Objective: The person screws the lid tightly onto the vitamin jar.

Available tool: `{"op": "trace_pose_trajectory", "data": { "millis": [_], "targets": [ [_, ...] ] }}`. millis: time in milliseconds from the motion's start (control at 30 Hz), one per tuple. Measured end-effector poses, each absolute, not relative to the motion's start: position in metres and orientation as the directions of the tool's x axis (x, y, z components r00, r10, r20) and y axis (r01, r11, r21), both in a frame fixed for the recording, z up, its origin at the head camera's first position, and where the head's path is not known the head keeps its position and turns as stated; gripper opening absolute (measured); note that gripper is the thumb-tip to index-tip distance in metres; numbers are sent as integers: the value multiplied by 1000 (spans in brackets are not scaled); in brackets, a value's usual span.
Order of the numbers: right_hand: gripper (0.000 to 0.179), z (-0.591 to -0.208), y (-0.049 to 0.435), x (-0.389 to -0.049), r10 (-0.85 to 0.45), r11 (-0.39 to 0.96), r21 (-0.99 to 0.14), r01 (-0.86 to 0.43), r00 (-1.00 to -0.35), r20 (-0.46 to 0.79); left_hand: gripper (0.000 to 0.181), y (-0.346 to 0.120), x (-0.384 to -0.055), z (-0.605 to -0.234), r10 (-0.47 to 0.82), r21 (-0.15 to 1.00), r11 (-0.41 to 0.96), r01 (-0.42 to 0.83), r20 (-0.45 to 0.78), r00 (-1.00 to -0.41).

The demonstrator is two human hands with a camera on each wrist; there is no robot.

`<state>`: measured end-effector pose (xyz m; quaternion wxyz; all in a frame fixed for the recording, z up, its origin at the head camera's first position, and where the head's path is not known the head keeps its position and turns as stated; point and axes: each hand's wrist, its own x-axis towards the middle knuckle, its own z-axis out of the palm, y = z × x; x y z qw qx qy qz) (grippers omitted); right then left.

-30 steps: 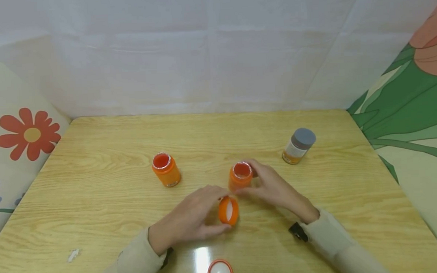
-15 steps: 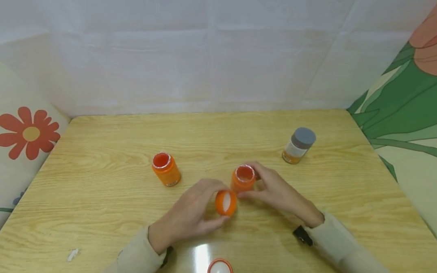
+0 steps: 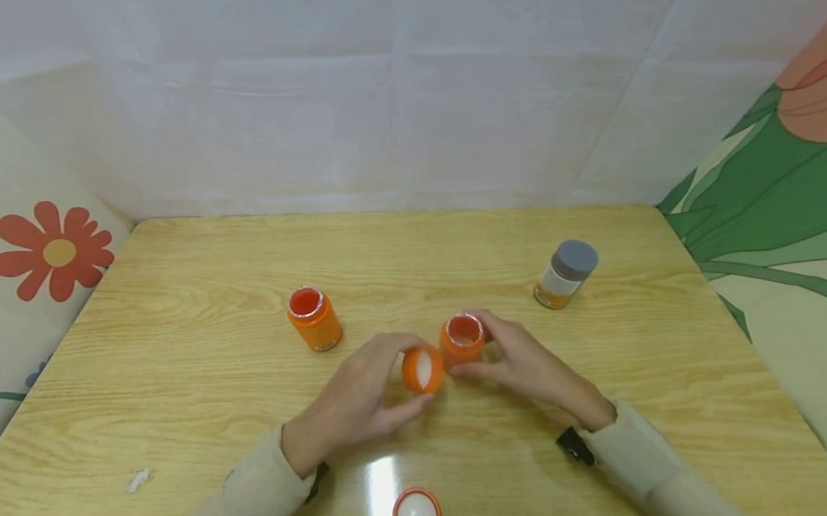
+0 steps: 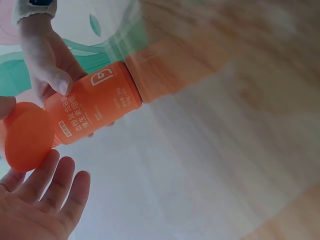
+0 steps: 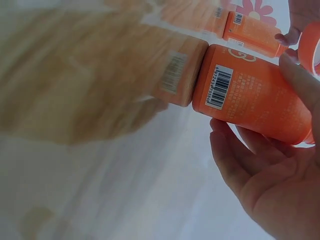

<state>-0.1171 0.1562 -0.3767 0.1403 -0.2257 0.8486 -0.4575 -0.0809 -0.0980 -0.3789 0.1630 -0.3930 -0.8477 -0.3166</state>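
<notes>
My left hand (image 3: pixel 360 391) pinches an orange bottle cap (image 3: pixel 418 370) between thumb and fingers, tipped on its side so the white inner liner faces right. Just right of it, my right hand (image 3: pixel 522 357) grips an open orange supplement bottle (image 3: pixel 462 340) standing upright on the table. The cap is beside the bottle's mouth, not on it. In the left wrist view white lettering shows on the bottle (image 4: pixel 95 102); a barcode is on its other side in the right wrist view, where fingers and thumb wrap the bottle (image 5: pixel 250 95).
A second uncapped orange bottle (image 3: pixel 315 320) stands to the left on the wooden table (image 3: pixel 184 391). A bottle with a grey cap (image 3: pixel 565 274) stands at the back right. Another cap (image 3: pixel 416 513) lies liner-up at the front edge. A white cloth (image 3: pixel 393 97) hangs behind.
My left hand has lifted the cap away from me and slightly left, up beside the bottle. The right hand has shifted its bottle a little toward me and right.
</notes>
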Motion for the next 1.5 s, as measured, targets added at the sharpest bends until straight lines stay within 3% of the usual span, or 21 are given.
{"op": "trace_pose_trajectory", "data": {
  "millis": [433, 1000, 1500],
  "targets": [
    [63, -377, 157, -110, -533, 453, -859, -237, -845, -48, 57, -98, -84, -378, 525, 391, 489, 779, 581, -622],
    [60, -376, 153, -102, -603, 443, -838, -318, -798, -15, 56, -96, -85, -375, 510, 411, 483, 773, 587, -630],
    [60, -376, 152, -99, -601, 468, -808, -358, -799, 6, 59, -97, -86, -374, 495, 412, 481, 774, 601, -627]
  ]
}}
